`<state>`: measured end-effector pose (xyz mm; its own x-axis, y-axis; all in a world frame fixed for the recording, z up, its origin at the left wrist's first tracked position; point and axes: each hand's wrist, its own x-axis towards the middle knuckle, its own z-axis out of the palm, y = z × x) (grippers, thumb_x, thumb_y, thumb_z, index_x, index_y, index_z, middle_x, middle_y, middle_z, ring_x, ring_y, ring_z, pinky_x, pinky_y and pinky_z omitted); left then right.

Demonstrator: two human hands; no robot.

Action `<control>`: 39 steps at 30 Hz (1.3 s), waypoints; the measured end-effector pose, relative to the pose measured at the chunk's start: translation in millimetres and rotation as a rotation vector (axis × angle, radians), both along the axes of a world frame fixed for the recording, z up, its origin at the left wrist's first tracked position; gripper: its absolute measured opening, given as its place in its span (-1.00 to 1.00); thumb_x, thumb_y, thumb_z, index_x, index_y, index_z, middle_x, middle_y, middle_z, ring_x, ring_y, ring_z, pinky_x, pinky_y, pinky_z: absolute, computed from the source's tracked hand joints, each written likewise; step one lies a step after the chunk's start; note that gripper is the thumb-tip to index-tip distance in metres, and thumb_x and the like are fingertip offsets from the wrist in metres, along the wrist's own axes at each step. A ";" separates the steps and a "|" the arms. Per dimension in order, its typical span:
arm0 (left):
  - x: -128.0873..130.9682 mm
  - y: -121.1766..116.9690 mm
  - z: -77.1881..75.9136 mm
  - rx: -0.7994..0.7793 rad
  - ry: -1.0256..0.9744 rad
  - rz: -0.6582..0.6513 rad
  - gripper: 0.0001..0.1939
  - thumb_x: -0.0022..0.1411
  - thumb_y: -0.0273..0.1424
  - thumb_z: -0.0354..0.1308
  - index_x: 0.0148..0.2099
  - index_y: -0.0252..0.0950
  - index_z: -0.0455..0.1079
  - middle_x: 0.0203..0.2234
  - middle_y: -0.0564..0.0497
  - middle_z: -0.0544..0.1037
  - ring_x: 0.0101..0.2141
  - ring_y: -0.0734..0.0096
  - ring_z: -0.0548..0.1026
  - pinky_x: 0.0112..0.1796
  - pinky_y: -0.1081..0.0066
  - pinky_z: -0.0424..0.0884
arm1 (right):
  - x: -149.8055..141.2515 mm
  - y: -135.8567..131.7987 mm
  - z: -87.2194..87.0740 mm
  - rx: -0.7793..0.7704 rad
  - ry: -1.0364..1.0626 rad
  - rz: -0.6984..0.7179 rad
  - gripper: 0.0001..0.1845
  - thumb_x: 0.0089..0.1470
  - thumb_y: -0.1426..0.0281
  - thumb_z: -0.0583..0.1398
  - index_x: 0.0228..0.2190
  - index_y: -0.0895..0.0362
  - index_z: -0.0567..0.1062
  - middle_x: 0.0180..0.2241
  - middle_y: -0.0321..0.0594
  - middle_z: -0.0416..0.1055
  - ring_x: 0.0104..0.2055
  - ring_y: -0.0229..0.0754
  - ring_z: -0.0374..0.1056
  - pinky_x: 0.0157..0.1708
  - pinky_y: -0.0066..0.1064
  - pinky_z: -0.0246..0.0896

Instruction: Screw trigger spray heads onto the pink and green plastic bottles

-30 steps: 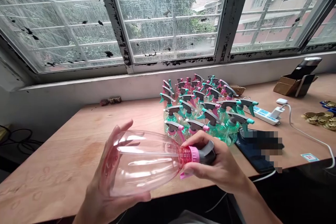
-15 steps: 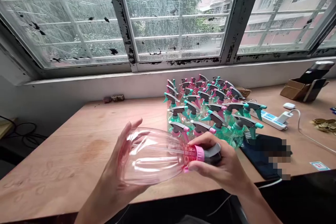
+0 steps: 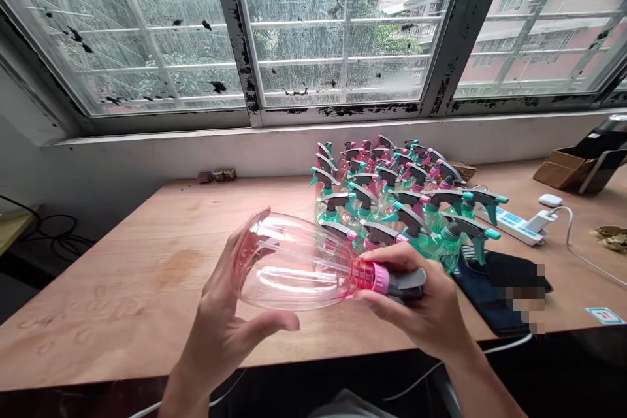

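Observation:
A clear pink spray bottle (image 3: 298,268) lies sideways in the air over the near part of the table, base to the left. My right hand (image 3: 416,300) is closed around its pink collar and the dark grey spray head (image 3: 406,282). At the other end, my left hand (image 3: 220,313) cups the rounded base, its fingers mostly behind the bottle and the thumb lifted away from the surface below. Through the transparent wall a thin dip tube shows; no liquid can be made out. Just beyond stand several upright green and pink spray bottles (image 3: 448,248) in close rows.
The wooden table (image 3: 127,261) runs along a barred window. A white power strip (image 3: 514,225) with a plugged charger, a dark pouch (image 3: 490,300) and a cardboard box (image 3: 563,166) are on the right. Small brown blocks (image 3: 223,174) sit at the back edge.
The pink bottle has moved slightly right and its base has come up a little. My left thumb has come away from the bottle's underside. The view has shifted slightly.

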<state>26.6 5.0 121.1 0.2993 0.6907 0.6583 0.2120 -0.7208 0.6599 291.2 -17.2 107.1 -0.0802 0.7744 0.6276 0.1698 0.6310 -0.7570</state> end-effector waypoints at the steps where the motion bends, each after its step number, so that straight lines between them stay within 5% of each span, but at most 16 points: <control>1: -1.1 0.4 -0.7 -0.007 -0.011 -0.007 -0.12 0.23 -0.13 0.41 0.49 0.07 0.12 0.45 -0.02 0.19 0.38 0.00 0.25 0.28 0.18 0.41 | -0.3 -0.1 0.8 -0.020 0.024 0.018 -0.73 0.13 0.33 0.46 -0.17 -0.03 0.54 -0.51 -0.41 0.51 -0.57 -0.27 0.36 -0.58 -0.51 0.27; 4: -4.0 2.2 -4.6 0.017 -0.024 -0.034 -0.04 0.28 -0.29 0.41 0.53 0.15 -0.05 0.48 -0.02 0.16 0.31 0.05 0.38 0.25 0.15 0.45 | -0.5 -1.0 1.9 -0.077 0.094 0.065 -0.76 0.13 0.27 0.46 -0.20 -0.02 0.55 -0.53 -0.43 0.47 -0.61 -0.29 0.27 -0.63 -0.49 0.20; 8: -5.3 2.8 -6.5 0.095 -0.032 0.093 -0.07 0.31 -0.42 0.37 0.52 0.16 -0.03 0.40 -0.04 0.32 0.23 0.06 0.48 0.28 0.02 0.39 | -0.2 -3.4 1.1 -0.038 0.071 0.080 -0.71 0.12 0.31 0.47 -0.15 -0.02 0.54 -0.50 -0.38 0.54 -0.60 -0.25 0.35 -0.62 -0.47 0.24; 13: -3.7 -0.1 3.3 0.080 0.053 0.026 0.00 0.14 -0.03 0.45 0.51 -0.02 0.10 0.46 -0.14 0.18 0.38 -0.20 0.24 0.31 -0.08 0.34 | 0.2 -4.7 1.4 0.058 -0.020 0.037 -0.63 0.09 0.37 0.49 -0.11 -0.03 0.51 -0.47 -0.35 0.58 -0.56 -0.21 0.43 -0.57 -0.45 0.34; 15: -2.4 -0.6 5.9 0.074 0.060 0.018 -0.06 0.16 -0.02 0.43 0.49 -0.01 0.15 0.46 -0.10 0.19 0.41 -0.19 0.19 0.33 -0.08 0.31 | 0.8 -4.6 2.8 0.067 -0.024 0.026 -0.63 0.08 0.36 0.49 -0.12 -0.02 0.51 -0.46 -0.34 0.59 -0.54 -0.20 0.45 -0.55 -0.44 0.35; 18: 0.0 -0.6 3.5 0.050 0.044 0.046 0.05 0.12 -0.11 0.49 0.52 0.06 0.04 0.47 -0.08 0.17 0.40 -0.20 0.21 0.29 -0.07 0.39 | 1.7 -4.5 5.7 0.040 0.024 0.037 -0.68 0.10 0.31 0.48 -0.15 -0.02 0.53 -0.47 -0.35 0.58 -0.55 -0.22 0.43 -0.57 -0.46 0.31; 23: 3.2 -0.5 -5.6 0.045 -0.038 -0.022 -0.11 0.38 -0.28 0.31 0.50 0.35 -0.13 0.48 0.03 0.16 0.33 -0.03 0.38 0.32 -0.24 0.26 | 3.8 -4.4 6.1 0.012 0.078 0.060 -0.72 0.13 0.28 0.47 -0.17 -0.05 0.54 -0.51 -0.40 0.52 -0.59 -0.26 0.34 -0.58 -0.46 0.24; 27: 3.7 0.7 -5.3 0.095 0.003 0.013 0.15 0.12 -0.12 0.50 0.55 0.10 -0.13 0.47 -0.12 0.16 0.40 -0.14 0.23 0.34 -0.11 0.25 | 5.7 -3.6 2.0 0.041 0.036 0.068 -0.62 0.09 0.32 0.49 -0.09 -0.08 0.53 -0.45 -0.37 0.56 -0.50 -0.22 0.43 -0.51 -0.46 0.30; 29: 3.5 0.5 -3.8 0.105 0.026 0.002 0.06 0.14 0.00 0.43 0.54 0.01 -0.02 0.48 -0.13 0.14 0.45 -0.18 0.09 0.35 -0.06 0.25 | 5.7 -3.1 0.3 0.040 0.029 0.068 -0.61 0.09 0.33 0.49 -0.08 -0.09 0.53 -0.43 -0.37 0.57 -0.48 -0.21 0.45 -0.48 -0.46 0.32; 36: 3.3 -3.5 -7.5 -0.025 -0.045 0.013 -0.04 0.28 -0.21 0.40 0.51 0.27 -0.10 0.50 0.02 0.11 0.37 -0.03 0.29 0.34 -0.11 0.24 | 4.3 0.1 -1.4 -0.029 0.129 0.093 -0.72 0.10 0.27 0.48 -0.19 -0.03 0.57 -0.50 -0.39 0.52 -0.54 -0.25 0.30 -0.56 -0.46 0.20; 39: 2.4 -1.1 -8.7 0.034 -0.016 0.003 -0.03 0.33 -0.32 0.36 0.52 0.26 -0.17 0.50 0.04 0.11 0.28 0.14 0.41 0.32 0.05 0.32 | 3.8 0.6 0.1 -0.010 0.120 0.099 -0.73 0.11 0.32 0.47 -0.17 -0.03 0.56 -0.50 -0.40 0.52 -0.55 -0.27 0.31 -0.56 -0.48 0.21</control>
<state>29.0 3.9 112.4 0.2862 0.6691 0.6859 0.2037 -0.7419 0.6388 295.0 -16.6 107.1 -0.0816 0.7726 0.6297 0.0150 0.6327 -0.7743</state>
